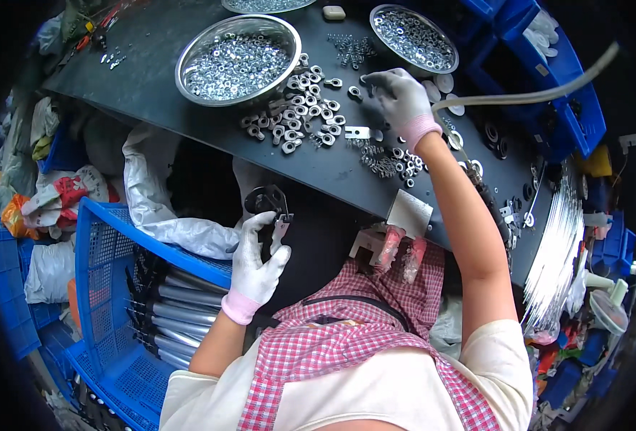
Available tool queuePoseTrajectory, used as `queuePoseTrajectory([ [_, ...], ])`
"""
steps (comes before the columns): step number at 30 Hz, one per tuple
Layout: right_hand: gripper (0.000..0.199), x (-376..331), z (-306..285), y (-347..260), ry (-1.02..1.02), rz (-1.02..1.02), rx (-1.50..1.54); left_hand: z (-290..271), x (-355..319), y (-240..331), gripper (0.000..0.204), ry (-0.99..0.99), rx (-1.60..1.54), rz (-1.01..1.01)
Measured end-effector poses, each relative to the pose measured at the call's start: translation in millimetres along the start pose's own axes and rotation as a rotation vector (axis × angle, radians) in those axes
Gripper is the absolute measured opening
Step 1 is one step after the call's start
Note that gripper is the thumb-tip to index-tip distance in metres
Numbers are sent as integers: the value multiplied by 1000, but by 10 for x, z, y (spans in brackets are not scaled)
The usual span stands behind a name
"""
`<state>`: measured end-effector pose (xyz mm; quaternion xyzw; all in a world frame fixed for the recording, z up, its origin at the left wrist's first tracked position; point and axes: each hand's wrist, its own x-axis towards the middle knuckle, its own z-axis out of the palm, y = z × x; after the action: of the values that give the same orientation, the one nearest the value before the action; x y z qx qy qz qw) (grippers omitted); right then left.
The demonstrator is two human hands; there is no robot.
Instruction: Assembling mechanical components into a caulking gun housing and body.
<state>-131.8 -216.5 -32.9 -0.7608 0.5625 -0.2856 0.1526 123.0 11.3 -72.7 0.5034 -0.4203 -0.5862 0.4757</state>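
My left hand (255,269), in a white glove with a pink cuff, is closed around a black rounded part with a metal piece (266,205), held upright off the table's near edge. Its exact kind does not show. Over the table, my right hand (404,100), gloved the same way, reaches out with fingers apart; no held thing shows in it. Just left of its fingertips lies a small metal ring-ended part (355,92). More ring-ended metal parts (300,108) are heaped further left. Below the hand are small springs (379,164) and a flat metal plate (357,133).
A steel bowl of nuts (181,75) and another bowl of small parts (453,65) stand on the dark table (153,108). A pale hose (548,97) curves at right. A metal block fixture (409,210) sits at the near edge. Left below, a blue crate (99,248) holds tubes.
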Motion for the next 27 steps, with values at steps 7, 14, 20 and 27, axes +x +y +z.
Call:
queuePoseTrajectory([
  [7,32,146,149,-49,-196,-25,-305,-76,41,-41,52,-31,266,104],
  [14,29,27,-128,-229,-224,175,468,-1,158,285,55,5,450,338],
  [20,22,-1079,-441,-1216,-436,269,1063,284,56,532,56,-56,682,480],
  [27,18,-2260,-165,-1449,50,-29,611,684,-242,197,61,-224,671,475],
])
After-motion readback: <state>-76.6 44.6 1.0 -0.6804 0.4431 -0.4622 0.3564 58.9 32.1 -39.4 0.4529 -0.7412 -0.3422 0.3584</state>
